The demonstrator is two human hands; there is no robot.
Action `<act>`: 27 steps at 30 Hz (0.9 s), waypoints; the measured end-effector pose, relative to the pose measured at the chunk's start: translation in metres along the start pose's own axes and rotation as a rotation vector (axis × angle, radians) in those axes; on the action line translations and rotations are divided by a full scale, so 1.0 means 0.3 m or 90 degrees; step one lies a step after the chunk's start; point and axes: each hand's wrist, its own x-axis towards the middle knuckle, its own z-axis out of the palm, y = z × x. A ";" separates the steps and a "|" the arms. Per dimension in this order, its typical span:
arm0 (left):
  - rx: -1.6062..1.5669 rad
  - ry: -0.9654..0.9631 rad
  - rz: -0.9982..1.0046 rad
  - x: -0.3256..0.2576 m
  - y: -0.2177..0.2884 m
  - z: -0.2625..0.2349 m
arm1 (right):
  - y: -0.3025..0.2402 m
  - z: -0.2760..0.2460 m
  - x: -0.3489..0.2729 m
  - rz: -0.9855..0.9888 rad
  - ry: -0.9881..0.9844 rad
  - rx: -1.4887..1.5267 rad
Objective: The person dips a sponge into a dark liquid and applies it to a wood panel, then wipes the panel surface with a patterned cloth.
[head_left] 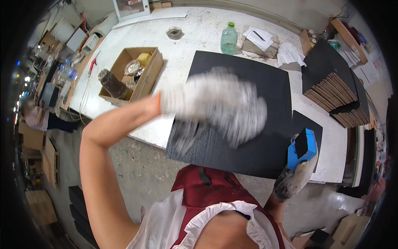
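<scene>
Both hands wear grimy white knitted work gloves, left hand (219, 106) blurred, right hand (295, 179) dark-stained; bare forearms, dark red apron over white frilled collar.

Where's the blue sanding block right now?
In the head view, the blue block is low on the right, held in the gloved right hand at the right edge of the big black board, just in front of the stacked dark panels.

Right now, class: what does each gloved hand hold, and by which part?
The right hand grips a blue sanding block by its lower end. The left hand is motion-blurred above the black board; any hold cannot be told.
</scene>
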 end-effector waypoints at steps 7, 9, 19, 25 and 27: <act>0.302 0.104 -0.251 -0.009 -0.321 -0.028 | -0.068 0.036 -0.009 0.020 -0.043 0.074; 0.306 0.101 -0.010 -0.004 -0.273 0.014 | -0.063 0.032 -0.008 0.005 -0.036 0.049; 0.016 -0.038 -0.038 -0.222 0.118 0.003 | -0.057 0.007 0.007 0.037 -0.051 0.085; 0.289 0.074 -0.284 -0.089 -0.224 -0.012 | -0.001 -0.017 0.010 0.016 -0.093 0.218; 0.235 0.075 -0.132 0.021 -0.111 0.007 | -0.014 -0.009 0.013 0.005 -0.044 0.133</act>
